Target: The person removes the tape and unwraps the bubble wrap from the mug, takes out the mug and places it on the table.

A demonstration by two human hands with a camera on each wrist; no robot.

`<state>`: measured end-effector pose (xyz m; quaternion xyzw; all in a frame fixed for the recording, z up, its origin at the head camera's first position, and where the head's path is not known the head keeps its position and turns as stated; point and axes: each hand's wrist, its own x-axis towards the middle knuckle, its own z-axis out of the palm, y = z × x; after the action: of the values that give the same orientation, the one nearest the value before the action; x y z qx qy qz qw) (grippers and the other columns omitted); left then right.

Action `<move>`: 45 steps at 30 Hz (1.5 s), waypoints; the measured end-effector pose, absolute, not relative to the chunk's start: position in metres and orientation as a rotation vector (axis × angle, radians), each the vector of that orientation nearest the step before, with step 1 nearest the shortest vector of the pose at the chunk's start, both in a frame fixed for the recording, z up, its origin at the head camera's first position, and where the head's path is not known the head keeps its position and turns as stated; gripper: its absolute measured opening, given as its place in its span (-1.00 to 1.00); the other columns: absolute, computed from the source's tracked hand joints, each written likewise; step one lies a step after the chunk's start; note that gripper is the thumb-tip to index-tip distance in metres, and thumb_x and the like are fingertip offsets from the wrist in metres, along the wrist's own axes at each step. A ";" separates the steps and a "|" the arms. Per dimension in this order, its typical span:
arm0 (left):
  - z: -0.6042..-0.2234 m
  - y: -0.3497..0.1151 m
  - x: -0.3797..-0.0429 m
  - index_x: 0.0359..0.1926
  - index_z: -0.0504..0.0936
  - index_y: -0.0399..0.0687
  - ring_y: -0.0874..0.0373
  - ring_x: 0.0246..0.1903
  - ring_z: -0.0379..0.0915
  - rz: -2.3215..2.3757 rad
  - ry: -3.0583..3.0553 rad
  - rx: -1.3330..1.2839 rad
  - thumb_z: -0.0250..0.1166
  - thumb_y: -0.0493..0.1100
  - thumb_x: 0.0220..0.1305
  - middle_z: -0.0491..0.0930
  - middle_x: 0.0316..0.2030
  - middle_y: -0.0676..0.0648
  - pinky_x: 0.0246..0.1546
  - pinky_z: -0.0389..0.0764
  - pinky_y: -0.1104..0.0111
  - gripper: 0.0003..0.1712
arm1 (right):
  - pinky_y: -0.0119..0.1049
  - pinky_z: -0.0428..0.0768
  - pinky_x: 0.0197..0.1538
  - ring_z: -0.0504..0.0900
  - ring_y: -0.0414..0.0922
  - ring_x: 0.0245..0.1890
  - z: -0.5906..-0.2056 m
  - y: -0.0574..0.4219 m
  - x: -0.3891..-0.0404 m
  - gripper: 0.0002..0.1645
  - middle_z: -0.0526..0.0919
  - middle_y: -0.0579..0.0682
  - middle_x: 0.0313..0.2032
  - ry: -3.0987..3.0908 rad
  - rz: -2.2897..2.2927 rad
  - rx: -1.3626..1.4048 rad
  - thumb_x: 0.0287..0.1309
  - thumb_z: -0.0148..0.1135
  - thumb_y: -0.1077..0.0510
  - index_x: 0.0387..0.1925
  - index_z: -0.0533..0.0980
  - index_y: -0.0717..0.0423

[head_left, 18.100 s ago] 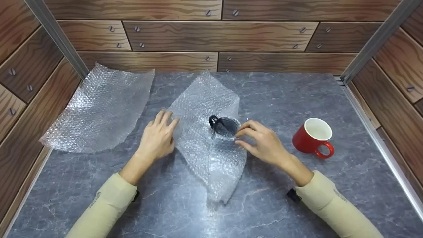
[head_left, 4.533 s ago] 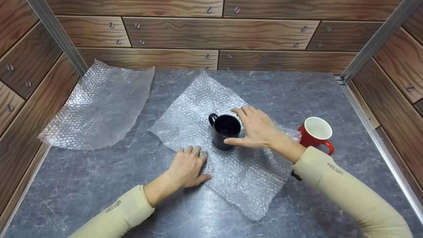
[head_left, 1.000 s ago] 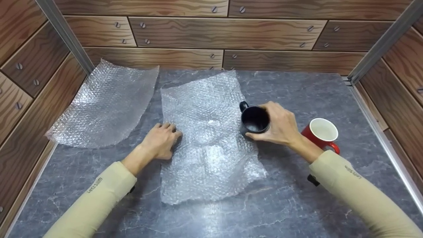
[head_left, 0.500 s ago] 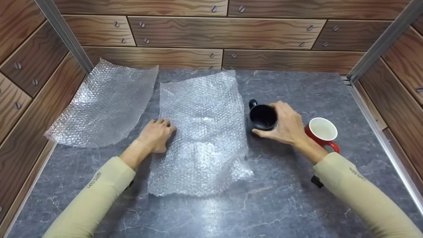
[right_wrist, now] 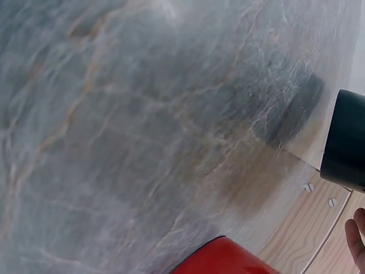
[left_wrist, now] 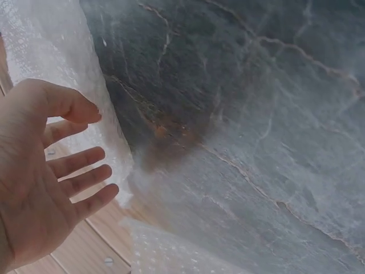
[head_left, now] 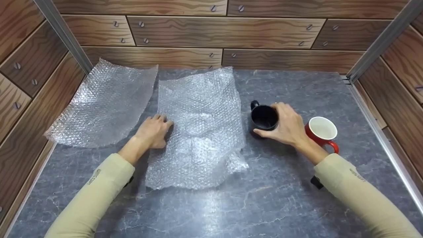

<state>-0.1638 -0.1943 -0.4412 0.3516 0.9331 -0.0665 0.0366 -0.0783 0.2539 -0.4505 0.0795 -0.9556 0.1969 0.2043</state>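
Note:
My right hand [head_left: 287, 124] grips the black mug [head_left: 264, 117] round its side, thumb in front and fingers behind. The mug stands upright just right of the middle bubble wrap sheet [head_left: 198, 105], handle pointing away. In the right wrist view the black mug [right_wrist: 347, 140] shows apart from its dark reflection on the tabletop. At the left edge of the middle sheet is my left hand [head_left: 152, 131]. In the left wrist view that hand's fingers [left_wrist: 88, 185] are spread and loosely bent, the thumb over the wrap's edge. The sheet lies spread out, its near right corner crumpled.
A red mug [head_left: 322, 129] with a white inside stands close behind the right wrist, handle toward the near right. Another bubble wrap sheet [head_left: 110, 102] lies at the back left. Wood-patterned walls [head_left: 218, 31] and metal rails close in the grey marbled tabletop [head_left: 231, 215].
Bubble wrap that lay folded over the black mug was opened out. My right hand took the mug and carried it right, off the sheet. The sheet turned straighter and slid slightly left and away.

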 end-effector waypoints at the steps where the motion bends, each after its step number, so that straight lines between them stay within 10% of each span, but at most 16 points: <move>1: -0.440 -0.194 -0.162 0.28 0.54 -0.18 -0.31 0.26 0.53 -0.196 2.875 1.085 0.41 -0.21 -0.03 0.60 0.21 -0.36 0.25 0.64 -0.17 -0.25 | 0.16 0.69 -0.05 0.66 0.14 -0.02 -0.451 0.254 -0.079 0.11 0.69 0.15 -0.03 -2.669 0.550 0.213 -0.35 0.65 -0.44 0.12 0.54 0.21; 15: -0.431 -0.183 -0.104 0.45 0.45 -0.11 -0.35 0.39 0.44 -0.028 2.830 1.218 0.42 0.07 0.29 0.50 0.39 -0.36 0.38 0.54 -0.24 -0.22 | 0.17 0.69 -0.03 0.67 0.13 0.02 -0.458 0.256 -0.079 0.11 0.69 0.13 -0.02 -2.696 0.551 0.178 -0.35 0.66 -0.44 0.14 0.55 0.17; 33: -0.446 -0.168 -0.048 0.27 0.55 -0.07 -0.19 0.17 0.59 0.032 2.863 1.347 0.27 0.16 0.32 0.66 0.13 -0.23 0.08 0.74 -0.05 -0.39 | 0.19 0.65 0.00 0.67 0.17 0.05 -0.463 0.258 -0.080 0.05 0.70 0.16 0.00 -2.696 0.606 0.086 -0.31 0.66 -0.38 0.12 0.55 0.19; 45: -0.451 -0.165 -0.044 0.33 0.54 -0.07 -0.22 0.27 0.54 -0.092 2.809 1.280 0.23 0.53 0.29 0.61 0.22 -0.28 0.16 0.73 -0.07 -0.08 | 0.20 0.62 0.01 0.67 0.18 0.04 -0.467 0.259 -0.077 0.02 0.71 0.17 0.01 -2.704 0.646 -0.012 -0.27 0.67 -0.38 0.12 0.56 0.16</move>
<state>-0.0445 -0.1652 -0.4511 0.4144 0.9092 -0.0297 0.0264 -0.0770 0.2587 -0.4669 -0.0042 -0.9567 0.2287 0.1798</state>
